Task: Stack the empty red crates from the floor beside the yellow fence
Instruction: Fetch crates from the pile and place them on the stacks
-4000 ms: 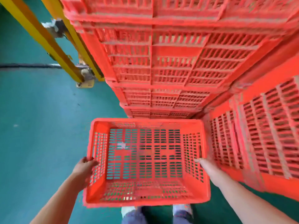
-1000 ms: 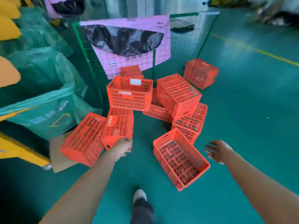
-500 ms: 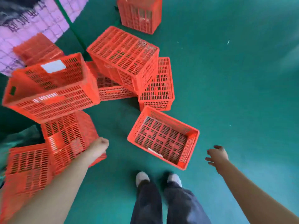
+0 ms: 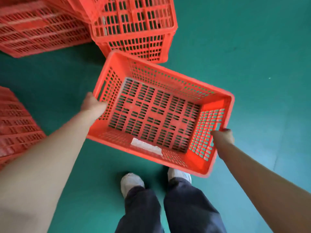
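While left hand (image 4: 93, 105) and right hand (image 4: 222, 137) grip the red crate's (image 4: 152, 113) ends (it tilts), level it before carrying.

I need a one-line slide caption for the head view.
Left hand and right hand grip the red crate at its two ends above the green floor.

- The green floor (image 4: 252, 47) carries everything.
- Beyond the left hand (image 4: 93, 105): an upturned crate (image 4: 134, 22), with a second crate (image 4: 38, 27) further left.
- Left of that hand: a third crate (image 4: 15, 128).
- Nearer than the right hand (image 4: 222, 137): white shoes (image 4: 132, 183).
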